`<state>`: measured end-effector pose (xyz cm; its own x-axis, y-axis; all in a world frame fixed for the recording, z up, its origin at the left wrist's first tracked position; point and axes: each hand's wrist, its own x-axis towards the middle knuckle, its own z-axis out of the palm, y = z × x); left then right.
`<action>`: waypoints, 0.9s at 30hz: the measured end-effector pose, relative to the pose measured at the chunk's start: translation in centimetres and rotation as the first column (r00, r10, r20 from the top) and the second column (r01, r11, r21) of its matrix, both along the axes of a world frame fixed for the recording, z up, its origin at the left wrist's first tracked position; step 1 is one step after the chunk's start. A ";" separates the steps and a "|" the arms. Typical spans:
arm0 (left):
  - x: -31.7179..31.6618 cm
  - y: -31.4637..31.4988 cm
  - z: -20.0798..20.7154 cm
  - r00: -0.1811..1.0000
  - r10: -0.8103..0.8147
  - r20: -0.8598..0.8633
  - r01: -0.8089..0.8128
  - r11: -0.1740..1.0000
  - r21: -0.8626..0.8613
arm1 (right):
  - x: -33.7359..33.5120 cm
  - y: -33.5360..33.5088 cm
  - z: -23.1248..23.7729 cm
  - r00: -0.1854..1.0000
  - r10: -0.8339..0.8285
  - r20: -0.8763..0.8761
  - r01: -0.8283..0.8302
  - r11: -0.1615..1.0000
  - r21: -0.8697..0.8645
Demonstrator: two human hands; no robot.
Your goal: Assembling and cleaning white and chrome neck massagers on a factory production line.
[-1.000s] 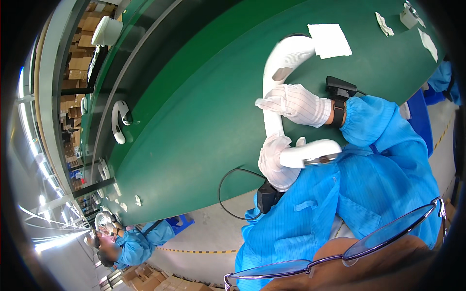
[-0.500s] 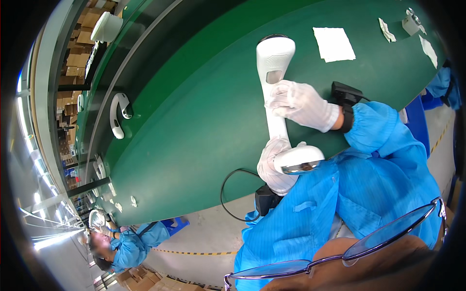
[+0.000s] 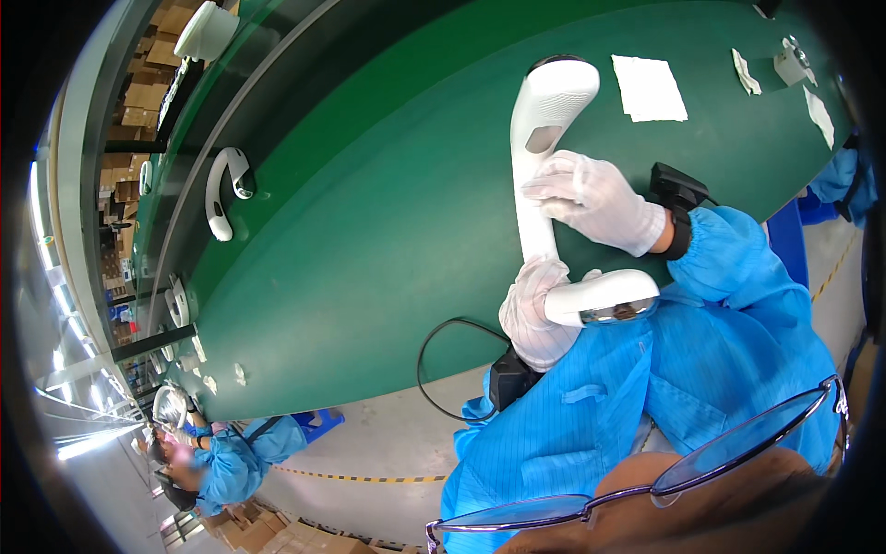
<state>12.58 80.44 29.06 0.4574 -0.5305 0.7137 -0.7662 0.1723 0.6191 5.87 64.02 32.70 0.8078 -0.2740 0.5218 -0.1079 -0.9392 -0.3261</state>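
Note:
A white, curved plastic device [image 3: 535,217] is held up above the green table, with a textured, rounded upper end and a shiny, mirror-like panel on its lower end. My left hand [image 3: 538,314], in a white striped glove, is wrapped round it near the lower bend. My right hand [image 3: 600,203], gloved too, has its fingers bunched together against the middle stretch, just below a small grey window. Whether those fingertips pinch anything is hidden. Each wrist bears a dark strap with a black box, and a black cable loops off the left one.
On the green table [image 3: 369,277] lie a folded white cloth [image 3: 649,90], crumpled white scraps [image 3: 746,72] and a small white container [image 3: 792,65]. Another white curved device [image 3: 221,194] rests by the far rail. A person in blue [image 3: 231,466] works at far left.
The device has swung slightly to the right, its upper end tilting that way. Both hands have moved right with it, and the left keeps its grip.

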 end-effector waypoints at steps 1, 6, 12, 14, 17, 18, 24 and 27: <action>0.0 -0.1 -0.2 1.000 -0.003 -0.004 0.003 1.000 0.002 | 0.4 0.3 0.1 1.000 -0.010 -0.005 0.010 0.997 0.072; 0.9 1.0 -2.1 0.987 -0.112 -0.117 0.117 0.993 0.030 | -0.1 0.9 -2.3 0.992 -0.106 -0.062 0.108 0.994 0.028; 0.4 0.8 -0.3 0.999 -0.027 0.016 0.027 1.000 0.016 | -1.3 0.1 -0.6 0.997 -0.049 -0.065 0.054 0.996 0.065; 0.5 0.7 -0.4 0.998 -0.060 0.008 0.060 0.998 0.013 | 0.3 1.0 -0.6 0.999 -0.037 -0.011 0.037 0.994 0.100; 0.4 0.7 -0.8 0.998 -0.045 0.032 0.044 0.999 0.021 | 0.9 1.6 -1.7 0.989 -0.027 -0.143 0.006 0.989 -0.148; 0.4 0.8 -1.0 0.998 0.004 0.059 -0.006 0.999 0.032 | 0.8 1.6 -2.1 0.989 -0.024 -0.144 0.002 0.989 -0.148; 1.8 1.6 -1.0 0.999 -0.018 -0.036 0.021 0.997 0.073 | -0.6 0.6 -3.0 0.995 -0.047 -0.090 0.044 0.998 -0.044; 1.0 0.5 -0.4 1.000 -0.024 0.010 0.024 1.000 -0.005 | -1.4 0.3 -2.0 0.997 -0.076 -0.016 0.075 0.996 -0.043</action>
<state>13.61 80.95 28.67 0.4374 -0.5373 0.7211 -0.7680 0.1940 0.6104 4.48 64.30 30.68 0.7948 -0.3128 0.5201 -0.1845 -0.9409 -0.2840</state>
